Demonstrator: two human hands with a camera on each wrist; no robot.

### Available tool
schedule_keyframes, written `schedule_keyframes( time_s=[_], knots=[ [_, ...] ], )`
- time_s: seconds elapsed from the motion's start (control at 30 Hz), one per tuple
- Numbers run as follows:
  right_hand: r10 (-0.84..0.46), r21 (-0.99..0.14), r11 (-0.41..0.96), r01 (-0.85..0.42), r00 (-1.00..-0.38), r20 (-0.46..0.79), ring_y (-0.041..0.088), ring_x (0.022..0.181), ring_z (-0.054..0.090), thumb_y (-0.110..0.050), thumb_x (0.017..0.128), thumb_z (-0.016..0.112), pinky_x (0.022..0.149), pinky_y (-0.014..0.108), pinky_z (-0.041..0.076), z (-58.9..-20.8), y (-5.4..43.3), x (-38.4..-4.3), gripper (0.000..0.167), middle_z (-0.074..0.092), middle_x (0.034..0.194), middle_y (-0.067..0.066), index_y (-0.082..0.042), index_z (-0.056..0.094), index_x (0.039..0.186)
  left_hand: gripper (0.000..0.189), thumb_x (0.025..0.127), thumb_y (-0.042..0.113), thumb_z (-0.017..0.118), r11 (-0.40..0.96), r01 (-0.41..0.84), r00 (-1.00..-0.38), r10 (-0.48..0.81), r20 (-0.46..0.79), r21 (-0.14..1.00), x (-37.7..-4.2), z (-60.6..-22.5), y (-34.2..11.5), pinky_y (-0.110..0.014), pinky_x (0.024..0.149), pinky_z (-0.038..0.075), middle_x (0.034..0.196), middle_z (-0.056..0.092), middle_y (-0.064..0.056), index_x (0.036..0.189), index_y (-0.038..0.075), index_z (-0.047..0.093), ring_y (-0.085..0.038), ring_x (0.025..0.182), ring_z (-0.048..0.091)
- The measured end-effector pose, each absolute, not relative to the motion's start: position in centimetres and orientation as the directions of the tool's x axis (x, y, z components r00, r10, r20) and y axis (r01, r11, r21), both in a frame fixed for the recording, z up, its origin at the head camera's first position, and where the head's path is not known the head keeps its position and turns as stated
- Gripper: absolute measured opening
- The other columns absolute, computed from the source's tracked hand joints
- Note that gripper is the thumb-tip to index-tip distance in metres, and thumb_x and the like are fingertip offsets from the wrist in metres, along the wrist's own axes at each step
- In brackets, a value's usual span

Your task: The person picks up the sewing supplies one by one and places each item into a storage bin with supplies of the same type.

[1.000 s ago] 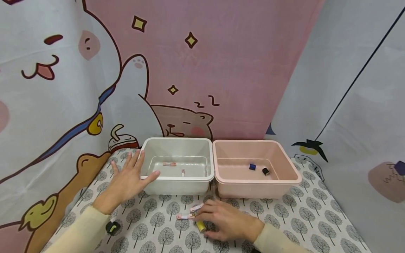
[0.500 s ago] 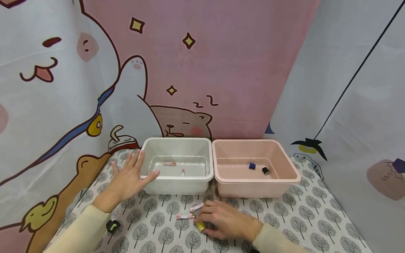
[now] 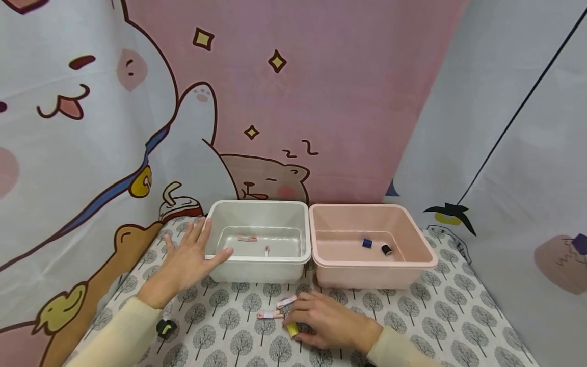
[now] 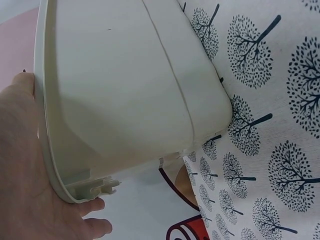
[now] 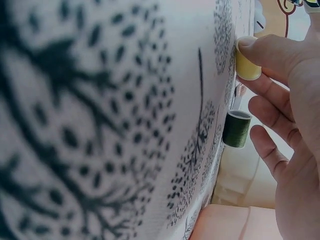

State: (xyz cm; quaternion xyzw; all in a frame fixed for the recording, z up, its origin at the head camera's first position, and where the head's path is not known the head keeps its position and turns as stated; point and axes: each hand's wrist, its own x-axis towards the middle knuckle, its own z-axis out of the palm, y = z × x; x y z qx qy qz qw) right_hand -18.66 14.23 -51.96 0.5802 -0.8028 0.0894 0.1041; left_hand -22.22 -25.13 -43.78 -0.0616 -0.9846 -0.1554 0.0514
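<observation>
My right hand (image 3: pixel 327 320) pinches a yellow thread spool (image 5: pixel 248 65) between thumb and index finger, low over the tablecloth. Beside it, under the other curled fingers, a dark green thread spool (image 5: pixel 236 129) shows in the right wrist view; the hand hides it from the head view. Two small pink-and-white folded bundles (image 3: pixel 269 315) lie just left of those fingertips. My left hand (image 3: pixel 185 265) rests with spread fingers on the left rim of the white bin (image 3: pixel 257 270), also seen from its side in the left wrist view. Two similar bundles (image 3: pixel 247 238) lie inside that bin.
A pink bin (image 3: pixel 367 275) stands against the white bin's right side, with a blue spool (image 3: pixel 367 243) and a black spool (image 3: pixel 387 250) inside. A small black object (image 3: pixel 165 329) is near the left sleeve. A cartoon-printed curtain (image 3: pixel 348 102) hangs behind.
My right thumb and index finger have closed in on the yellow spool, which has tipped slightly. My left hand stays at the white bin's rim.
</observation>
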Motion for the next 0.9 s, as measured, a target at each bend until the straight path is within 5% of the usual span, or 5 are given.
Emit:
schedule_keyframes(
  time_s=[0.23, 0.5, 0.77, 0.9],
  knots=[
    [-0.908, -0.022, 0.331, -0.943, -0.325, 0.266, 0.002, 0.117, 0.070, -0.042, 0.104, 0.089, 0.109, 0.025, 0.062, -51.9, 14.3, -18.5, 0.037, 0.084, 0.127, -0.019, -0.028, 0.083, 0.138, 0.118, 0.110, 0.088, 0.046, 0.945, 0.139, -0.987, 0.106, 0.123, 0.296, -22.3, -43.9, -25.1, -0.096, 0.128, -0.016, 0.196, 0.007, -0.024, 0.187, 0.003, 0.015, -0.058, 0.181, 0.003],
    [-0.895, -0.092, 0.366, -0.926, -0.378, 0.239, 0.008, 0.135, 0.075, -0.036, 0.107, 0.086, 0.125, 0.063, 0.059, -50.9, 14.7, -18.3, 0.039, 0.081, 0.140, -0.012, -0.024, 0.080, 0.144, 0.118, 0.110, 0.087, 0.047, 0.945, 0.138, -0.986, 0.103, 0.132, 0.297, -22.4, -43.9, -25.1, -0.097, 0.128, -0.014, 0.196, 0.007, -0.025, 0.187, 0.003, 0.014, -0.058, 0.181, 0.004],
    [-0.887, -0.140, 0.350, -0.926, -0.376, 0.268, 0.006, 0.128, 0.076, -0.032, 0.107, 0.088, 0.115, 0.025, 0.064, -50.0, 15.3, -18.3, 0.039, 0.080, 0.139, -0.008, -0.020, 0.081, 0.144, 0.118, 0.110, 0.087, 0.047, 0.944, 0.140, -0.986, 0.104, 0.133, 0.298, -22.3, -43.9, -25.0, -0.097, 0.128, -0.014, 0.196, 0.008, -0.025, 0.186, 0.003, 0.016, -0.058, 0.181, 0.005],
    [-0.882, -0.129, 0.345, -0.930, -0.368, 0.294, 0.006, 0.125, 0.077, -0.030, 0.105, 0.089, 0.113, 0.019, 0.062, -49.7, 15.5, -18.4, 0.038, 0.081, 0.138, -0.007, -0.019, 0.082, 0.141, 0.118, 0.110, 0.087, 0.047, 0.945, 0.141, -0.985, 0.104, 0.138, 0.297, -22.3, -43.9, -25.0, -0.097, 0.128, -0.014, 0.196, 0.008, -0.025, 0.186, 0.003, 0.016, -0.058, 0.181, 0.005]
  ],
)
